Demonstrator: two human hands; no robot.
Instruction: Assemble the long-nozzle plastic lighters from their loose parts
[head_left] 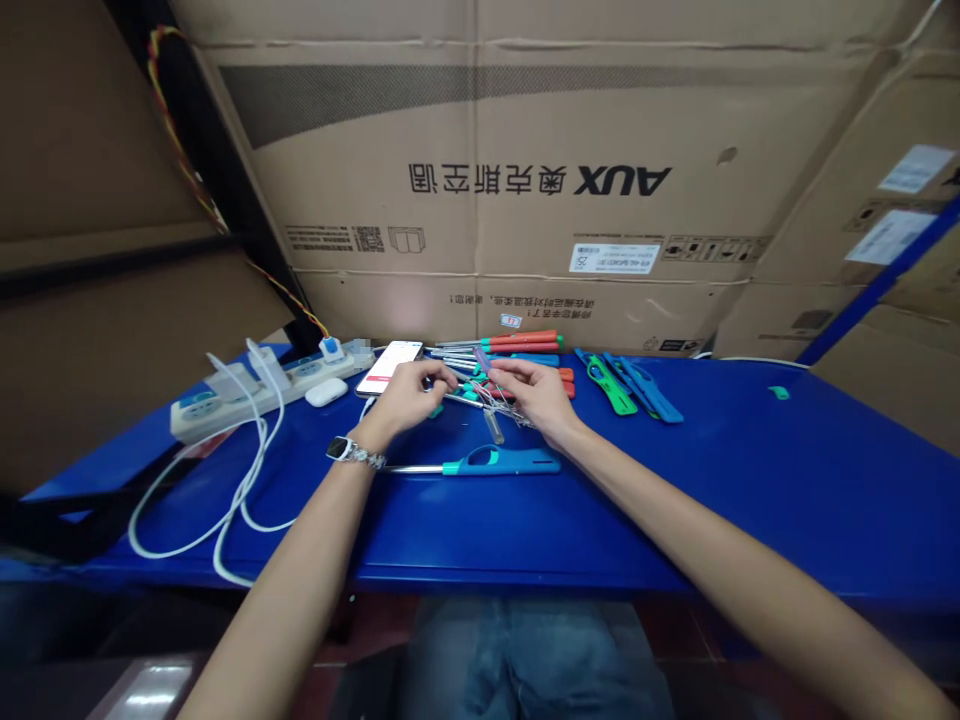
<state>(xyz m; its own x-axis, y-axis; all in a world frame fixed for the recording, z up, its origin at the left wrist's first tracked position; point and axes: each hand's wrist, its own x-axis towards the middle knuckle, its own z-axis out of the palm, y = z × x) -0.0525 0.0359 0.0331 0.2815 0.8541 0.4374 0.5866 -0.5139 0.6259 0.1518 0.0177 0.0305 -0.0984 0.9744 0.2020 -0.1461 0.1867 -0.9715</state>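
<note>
My right hand (536, 395) pinches a small purple translucent piece (482, 357) between thumb and fingertips, over a pile of lighter parts. My left hand (409, 395), with a watch on its wrist, is closed with curled fingers beside the pile. What its fingertips hold, if anything, is too small to make out. Below the hands lies a blue long-necked lighter (510, 461) with a metal tube. Thin wired parts (510, 408) and a clear small tank (493, 427) sit beneath my right hand. Red-handled lighters (525, 340) are stacked behind, partly hidden by my hands.
Green (611, 385) and blue (651, 390) lighter shells lie to the right, with a teal piece (780, 393) farther off. A phone (390, 366), a white case (326, 392) and a power strip (247, 393) with cables (259, 455) are at left. Cardboard (480, 120) walls the back.
</note>
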